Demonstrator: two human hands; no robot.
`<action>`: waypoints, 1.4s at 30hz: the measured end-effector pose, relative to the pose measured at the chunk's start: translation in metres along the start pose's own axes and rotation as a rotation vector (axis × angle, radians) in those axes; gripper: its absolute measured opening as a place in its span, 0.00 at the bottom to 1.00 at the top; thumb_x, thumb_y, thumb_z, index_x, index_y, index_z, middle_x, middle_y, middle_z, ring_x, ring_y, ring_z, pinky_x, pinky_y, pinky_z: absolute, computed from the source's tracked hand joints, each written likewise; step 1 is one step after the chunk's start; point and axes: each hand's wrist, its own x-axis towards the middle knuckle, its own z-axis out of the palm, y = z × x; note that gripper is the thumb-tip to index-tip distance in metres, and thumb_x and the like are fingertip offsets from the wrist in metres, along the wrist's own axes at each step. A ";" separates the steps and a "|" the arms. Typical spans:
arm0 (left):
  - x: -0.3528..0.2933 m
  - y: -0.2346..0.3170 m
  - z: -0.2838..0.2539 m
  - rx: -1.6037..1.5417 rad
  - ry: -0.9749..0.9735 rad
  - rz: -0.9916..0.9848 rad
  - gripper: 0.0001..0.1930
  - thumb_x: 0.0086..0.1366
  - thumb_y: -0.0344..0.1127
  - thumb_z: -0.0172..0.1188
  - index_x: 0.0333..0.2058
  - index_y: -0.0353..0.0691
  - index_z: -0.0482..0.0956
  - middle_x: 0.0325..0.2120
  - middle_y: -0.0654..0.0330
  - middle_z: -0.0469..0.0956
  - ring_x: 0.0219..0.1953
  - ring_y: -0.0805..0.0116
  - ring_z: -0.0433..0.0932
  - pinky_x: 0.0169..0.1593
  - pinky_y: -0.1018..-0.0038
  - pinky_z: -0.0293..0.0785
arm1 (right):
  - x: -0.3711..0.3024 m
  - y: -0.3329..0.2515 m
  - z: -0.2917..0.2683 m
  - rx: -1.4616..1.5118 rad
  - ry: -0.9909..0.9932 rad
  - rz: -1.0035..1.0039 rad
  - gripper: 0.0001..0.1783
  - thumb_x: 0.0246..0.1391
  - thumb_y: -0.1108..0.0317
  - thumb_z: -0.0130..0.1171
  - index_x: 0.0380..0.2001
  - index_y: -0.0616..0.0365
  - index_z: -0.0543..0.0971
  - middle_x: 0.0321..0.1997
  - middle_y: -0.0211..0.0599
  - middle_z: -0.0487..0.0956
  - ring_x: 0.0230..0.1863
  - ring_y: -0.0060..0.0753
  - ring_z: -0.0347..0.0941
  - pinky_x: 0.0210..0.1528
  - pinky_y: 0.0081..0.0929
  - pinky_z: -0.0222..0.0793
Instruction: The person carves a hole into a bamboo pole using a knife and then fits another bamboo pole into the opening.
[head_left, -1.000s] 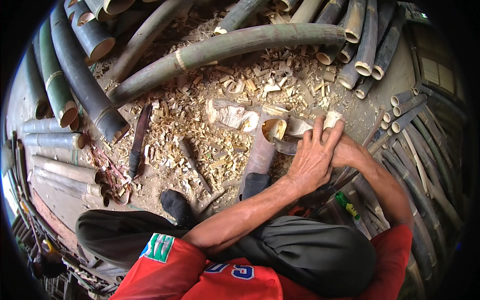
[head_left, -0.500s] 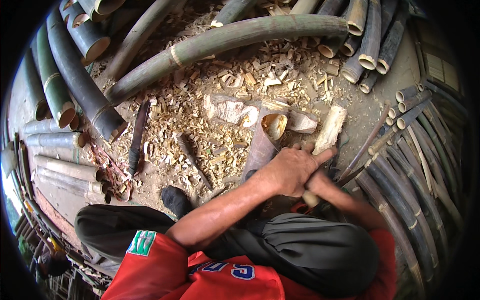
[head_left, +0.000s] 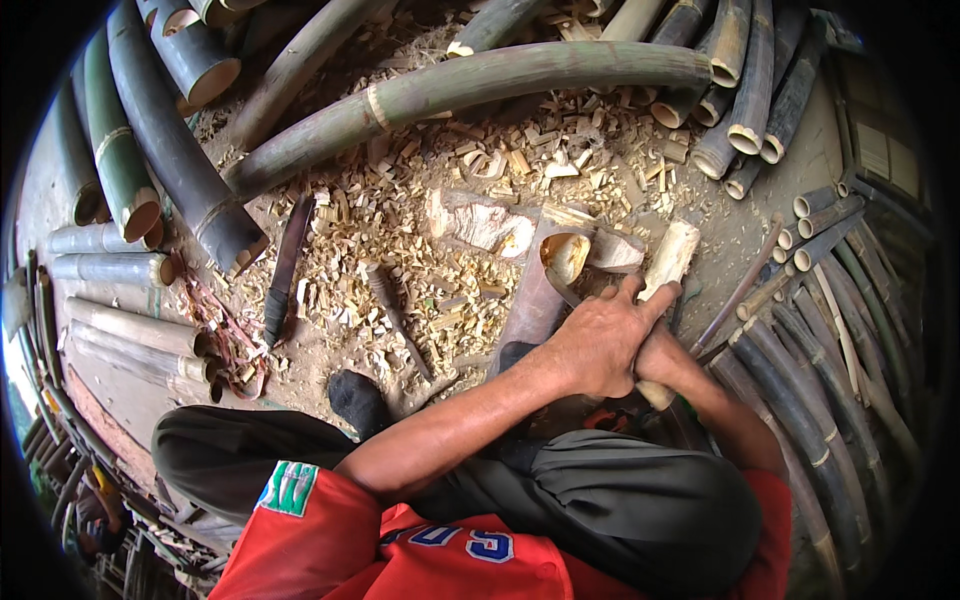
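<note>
A bamboo tube (head_left: pixel 530 300) with a slanted, cut mouth leans toward me, its upper end resting against a pale, hacked wood block (head_left: pixel 480 225). My left hand (head_left: pixel 600 345) reaches across to the tube's right side, fingers bent and overlapping my right hand. What it grips is mostly hidden; a thin dark edge shows between it and the tube's mouth. My right hand (head_left: pixel 672 362) is closed around a tool, whose pale wooden handle end (head_left: pixel 656 395) sticks out below the fist. Just beyond both hands lies a short peeled wood piece (head_left: pixel 670 255). My dark-socked foot (head_left: pixel 357 402) rests left of the tube.
Wood shavings (head_left: pixel 400 170) cover the ground. A dark-handled long knife (head_left: pixel 287 265) and a tapered tool (head_left: pixel 393 315) lie to the left. A long green bamboo pole (head_left: pixel 480 82) crosses the far side. Cut bamboo (head_left: pixel 740 100) is stacked far right, with more bamboo poles (head_left: pixel 805 415) along the right.
The view has shifted a little, so the scene sits slightly lower and further right. My right hand has moved slightly right and away from me. Both hands stay together beside the tube.
</note>
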 end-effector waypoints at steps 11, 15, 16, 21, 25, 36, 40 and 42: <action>-0.046 0.016 -0.060 0.156 -0.054 -0.016 0.53 0.43 0.32 0.72 0.71 0.43 0.57 0.69 0.36 0.54 0.71 0.34 0.57 0.73 0.48 0.56 | -0.010 -0.044 0.098 1.198 0.022 -0.193 0.39 0.65 0.57 0.60 0.73 0.52 0.56 0.76 0.45 0.60 0.77 0.39 0.57 0.78 0.41 0.52; -0.111 0.028 -0.077 0.170 -0.286 -0.682 0.47 0.55 0.41 0.72 0.68 0.35 0.55 0.52 0.38 0.75 0.51 0.32 0.78 0.54 0.50 0.76 | -0.011 -0.024 0.111 1.656 -0.098 -0.219 0.25 0.72 0.48 0.50 0.61 0.52 0.69 0.61 0.39 0.72 0.62 0.34 0.69 0.66 0.38 0.63; -0.133 0.021 -0.070 0.221 -0.239 -0.639 0.42 0.55 0.40 0.71 0.64 0.35 0.58 0.47 0.40 0.77 0.47 0.33 0.80 0.50 0.49 0.77 | -0.010 -0.025 0.109 1.506 -0.040 -0.294 0.23 0.72 0.48 0.49 0.56 0.54 0.72 0.58 0.40 0.75 0.59 0.33 0.72 0.64 0.38 0.65; -0.131 0.044 -0.070 0.659 -0.136 -0.584 0.26 0.53 0.34 0.68 0.46 0.34 0.65 0.34 0.44 0.77 0.34 0.45 0.83 0.34 0.52 0.79 | 0.014 -0.024 0.103 1.653 -0.165 -0.004 0.21 0.73 0.52 0.49 0.48 0.61 0.77 0.45 0.37 0.83 0.46 0.33 0.81 0.52 0.35 0.77; -0.071 0.091 -0.106 1.029 -0.354 -0.474 0.13 0.56 0.29 0.60 0.38 0.28 0.72 0.28 0.50 0.79 0.31 0.52 0.85 0.32 0.61 0.81 | 0.036 -0.026 0.104 1.847 -0.351 -0.100 0.22 0.73 0.52 0.48 0.51 0.61 0.78 0.48 0.40 0.83 0.50 0.35 0.82 0.51 0.39 0.82; -0.060 0.071 -0.114 0.709 -0.454 -0.685 0.19 0.56 0.35 0.65 0.39 0.29 0.70 0.26 0.42 0.80 0.36 0.39 0.83 0.43 0.50 0.78 | 0.033 -0.020 0.079 1.706 -0.304 -0.106 0.19 0.71 0.59 0.48 0.50 0.64 0.78 0.44 0.48 0.84 0.43 0.42 0.85 0.43 0.43 0.86; -0.072 0.057 -0.097 0.515 -0.398 -0.737 0.19 0.55 0.35 0.64 0.38 0.25 0.70 0.27 0.37 0.80 0.37 0.35 0.83 0.44 0.49 0.79 | 0.035 -0.013 0.067 1.590 -0.283 -0.037 0.19 0.68 0.59 0.50 0.48 0.66 0.78 0.41 0.47 0.84 0.39 0.43 0.85 0.38 0.42 0.86; -0.078 0.055 -0.083 0.373 -0.327 -0.799 0.19 0.56 0.35 0.64 0.37 0.24 0.69 0.26 0.35 0.80 0.36 0.35 0.82 0.43 0.47 0.78 | 0.035 -0.012 0.062 1.544 -0.271 -0.029 0.19 0.67 0.59 0.51 0.48 0.66 0.78 0.41 0.45 0.84 0.40 0.43 0.85 0.35 0.39 0.87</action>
